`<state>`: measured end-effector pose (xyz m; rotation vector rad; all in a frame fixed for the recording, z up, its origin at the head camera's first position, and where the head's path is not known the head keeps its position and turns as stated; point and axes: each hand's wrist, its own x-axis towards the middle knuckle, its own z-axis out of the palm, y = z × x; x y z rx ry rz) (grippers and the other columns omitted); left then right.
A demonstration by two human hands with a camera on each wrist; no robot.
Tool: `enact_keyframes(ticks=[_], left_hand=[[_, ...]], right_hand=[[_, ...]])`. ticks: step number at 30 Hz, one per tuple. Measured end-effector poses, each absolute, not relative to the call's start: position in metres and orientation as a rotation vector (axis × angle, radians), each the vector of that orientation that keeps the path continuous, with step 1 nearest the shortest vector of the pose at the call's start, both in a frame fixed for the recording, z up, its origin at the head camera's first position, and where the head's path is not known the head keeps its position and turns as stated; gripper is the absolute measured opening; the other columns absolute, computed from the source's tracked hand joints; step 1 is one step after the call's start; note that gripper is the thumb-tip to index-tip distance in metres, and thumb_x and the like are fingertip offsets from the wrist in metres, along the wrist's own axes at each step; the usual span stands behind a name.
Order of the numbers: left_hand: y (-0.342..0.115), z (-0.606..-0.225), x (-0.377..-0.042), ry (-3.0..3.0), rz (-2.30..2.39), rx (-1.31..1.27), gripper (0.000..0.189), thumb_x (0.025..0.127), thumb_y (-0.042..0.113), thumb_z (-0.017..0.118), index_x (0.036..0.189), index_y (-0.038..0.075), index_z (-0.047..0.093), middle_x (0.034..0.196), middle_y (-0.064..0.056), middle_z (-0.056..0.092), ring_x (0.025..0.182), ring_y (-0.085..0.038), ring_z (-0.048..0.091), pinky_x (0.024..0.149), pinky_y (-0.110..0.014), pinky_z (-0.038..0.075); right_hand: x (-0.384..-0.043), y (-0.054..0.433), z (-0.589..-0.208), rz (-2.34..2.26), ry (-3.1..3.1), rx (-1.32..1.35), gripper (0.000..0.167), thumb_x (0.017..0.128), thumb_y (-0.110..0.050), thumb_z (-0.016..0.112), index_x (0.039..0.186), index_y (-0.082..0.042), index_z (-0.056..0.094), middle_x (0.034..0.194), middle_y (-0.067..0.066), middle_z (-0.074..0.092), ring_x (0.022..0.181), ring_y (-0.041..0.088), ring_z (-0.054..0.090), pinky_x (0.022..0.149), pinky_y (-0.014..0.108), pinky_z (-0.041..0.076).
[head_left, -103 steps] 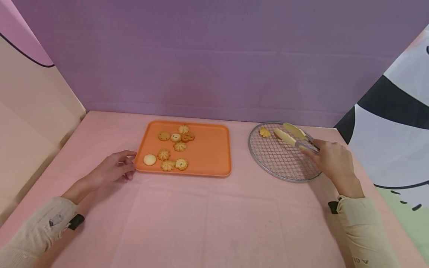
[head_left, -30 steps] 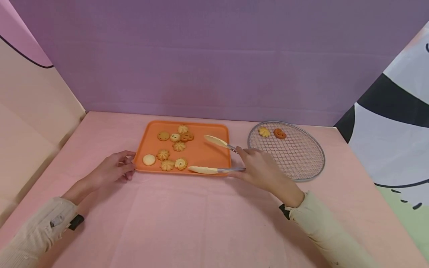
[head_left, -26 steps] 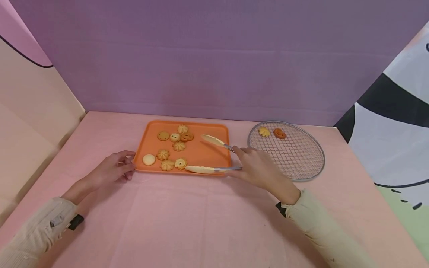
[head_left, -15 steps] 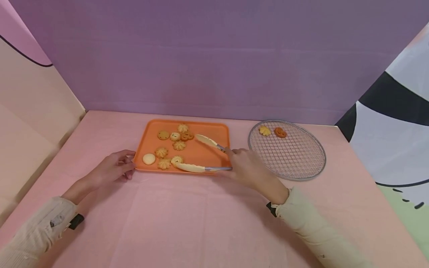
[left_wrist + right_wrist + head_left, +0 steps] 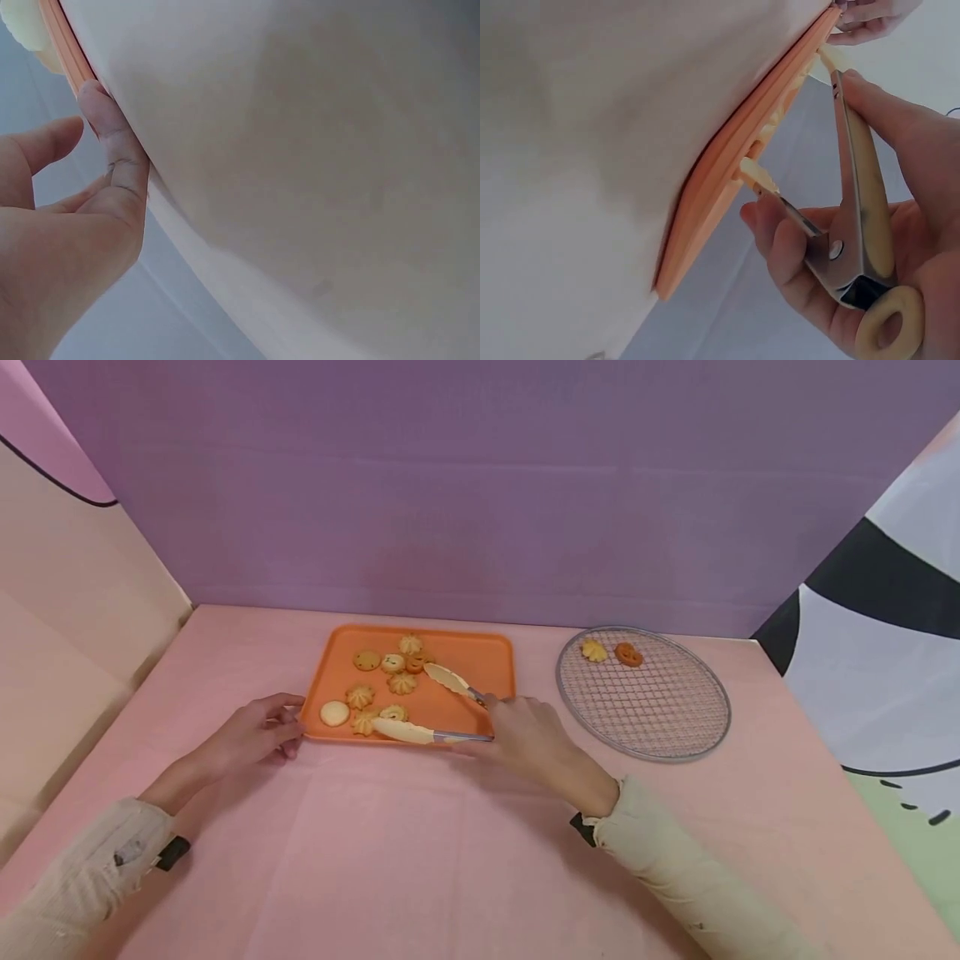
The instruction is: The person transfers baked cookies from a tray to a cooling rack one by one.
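Observation:
My right hand (image 5: 528, 739) grips a pair of tongs (image 5: 405, 731) with cream tips, their arms spread wide over the orange tray (image 5: 483, 652). The far tip is beside a brown pretzel-shaped cookie (image 5: 415, 662); the near tip partly covers swirl cookies (image 5: 363, 722) at the front edge. In the right wrist view, fingers and thumb wrap the metal tongs (image 5: 866, 202). At the tray's left edge, my left hand (image 5: 258, 731) touches the rim with loosely bent fingers. The left wrist view has a fingertip on the tray rim (image 5: 71, 56) and the thumb apart from it.
To the right lies a round wire rack (image 5: 652, 710) bearing a yellow flower-shaped cookie (image 5: 594, 650) and a pretzel-shaped cookie (image 5: 628, 654). A pale round cookie (image 5: 334, 713) sits at the tray's left. A purple wall (image 5: 480, 510) stands behind the pink table (image 5: 450, 860).
The right hand has brought the tongs from the rack leftward over the tray; a pretzel-shaped cookie stays on the rack. The front swirl cookies have shifted slightly left. The left hand keeps its place.

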<state>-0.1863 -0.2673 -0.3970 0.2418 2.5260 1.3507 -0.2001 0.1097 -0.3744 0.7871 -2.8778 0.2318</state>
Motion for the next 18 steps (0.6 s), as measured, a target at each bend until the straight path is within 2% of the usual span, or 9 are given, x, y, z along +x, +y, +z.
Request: enact_keyframes(ticks=[4,9,14,18], left_hand=[[-0.267,-0.397,-0.186,2.527,1.354,0.244,0.052,0.101,0.010,0.057,0.145,-0.010,0.036,0.100,-0.017,0.060,0.078,-0.020,0.063,0.067,-0.030,0.059],[-0.265,-0.397,-0.187,2.505,1.375,0.251,0.053,0.100,0.008,0.058,0.145,-0.010,0.036,0.099,-0.018,0.060,0.077,-0.020,0.063,0.066,-0.030,0.059],[-0.267,-0.398,-0.188,2.502,1.372,0.247,0.052,0.100,0.007,0.057,0.144,-0.011,0.036,0.097,-0.018,0.060,0.075,-0.020,0.063,0.064,-0.030,0.059],[-0.271,-0.400,-0.189,2.503,1.366,0.238,0.052,0.101,0.008,0.056,0.145,-0.010,0.036,0.098,-0.017,0.060,0.076,-0.021,0.064,0.065,-0.030,0.059]], right_hand=[[-0.201,0.111,-0.373,0.167,-2.859,0.766,0.076,0.076,-0.072,0.070,0.105,-0.002,0.068,0.058,-0.002,0.049,0.053,0.018,0.051,0.044,0.033,0.043],[-0.207,0.128,-0.373,0.164,-2.872,0.716,0.075,0.075,-0.069,0.074,0.107,-0.001,0.069,0.059,-0.001,0.048,0.054,0.017,0.050,0.044,0.032,0.043],[-0.213,0.139,-0.376,0.181,-2.846,0.715,0.077,0.075,-0.068,0.074,0.109,0.001,0.069,0.056,-0.003,0.044,0.049,0.016,0.045,0.040,0.029,0.036],[-0.212,0.137,-0.377,0.165,-2.847,0.742,0.065,0.078,-0.065,0.074,0.096,-0.003,0.066,0.055,-0.003,0.043,0.046,0.016,0.044,0.038,0.028,0.034]])
